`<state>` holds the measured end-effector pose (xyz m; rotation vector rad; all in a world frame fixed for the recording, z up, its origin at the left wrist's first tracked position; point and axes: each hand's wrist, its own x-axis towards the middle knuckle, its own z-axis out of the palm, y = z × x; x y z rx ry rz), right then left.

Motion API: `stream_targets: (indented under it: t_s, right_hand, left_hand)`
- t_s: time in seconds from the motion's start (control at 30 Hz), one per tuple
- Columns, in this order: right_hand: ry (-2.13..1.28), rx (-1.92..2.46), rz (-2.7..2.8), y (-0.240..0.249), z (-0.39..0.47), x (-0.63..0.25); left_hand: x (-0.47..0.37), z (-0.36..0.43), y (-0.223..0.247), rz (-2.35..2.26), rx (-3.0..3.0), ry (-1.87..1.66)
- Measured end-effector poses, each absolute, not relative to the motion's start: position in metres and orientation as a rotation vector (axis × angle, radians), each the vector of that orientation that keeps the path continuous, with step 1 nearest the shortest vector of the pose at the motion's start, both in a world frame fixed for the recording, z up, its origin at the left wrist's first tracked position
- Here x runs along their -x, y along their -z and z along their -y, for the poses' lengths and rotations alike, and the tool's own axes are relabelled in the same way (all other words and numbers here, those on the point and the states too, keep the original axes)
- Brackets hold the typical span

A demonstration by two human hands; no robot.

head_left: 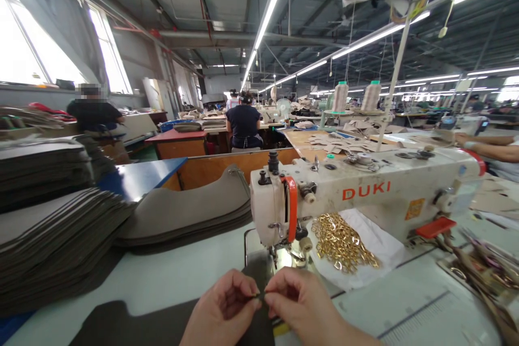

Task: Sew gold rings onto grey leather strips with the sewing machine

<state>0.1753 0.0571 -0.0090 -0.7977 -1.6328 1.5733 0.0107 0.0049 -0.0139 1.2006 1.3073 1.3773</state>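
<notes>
My left hand (227,305) and my right hand (300,300) are side by side in front of the sewing machine's needle area, fingertips almost meeting. Each has thumb and forefinger pinched together. A tiny dark bit shows at the left fingertips, too small to name; whatever the right fingers hold is hidden. Beneath my hands, a dark grey cut panel (158,320) lies on the table, with part of it reaching towards the needle. The white sewing machine (368,189) stands just beyond. Behind its needle, a heap of gold metal rings and clasps (343,243) rests on white paper (385,251).
Stacked grey panels (190,205) lie left of the machine, beside taller piles (52,227). Straps with metal fittings (482,275) sit at the right. Two thread cones (339,98) stand behind the machine. A seated person (243,121) works ahead; another person's arm (490,146) shows at right.
</notes>
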Motion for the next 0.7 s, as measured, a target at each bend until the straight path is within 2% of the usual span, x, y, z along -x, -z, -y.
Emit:
stream_targets:
  t_s: [0.2,0.37,0.5,0.7]
  right_hand:
    - [-1.422,0.853,1.785,0.006,-0.056,-0.179]
    - [-1.362,0.914,1.828,0.003,-0.056,-0.189]
    - [-1.471,1.119,1.802,-0.005,-0.059,-0.186]
    - [-1.583,1.192,1.903,-0.012,-0.07,-0.17]
  left_hand:
    - [-0.009,-0.003,0.004,-1.448,-1.381,-1.249]
    - [0.004,0.002,-0.006,-1.756,-1.971,-1.104]
    - [0.004,0.008,0.01,-1.91,-2.426,-0.991]
    - [-0.003,0.018,0.025,-1.931,-2.515,-0.984]
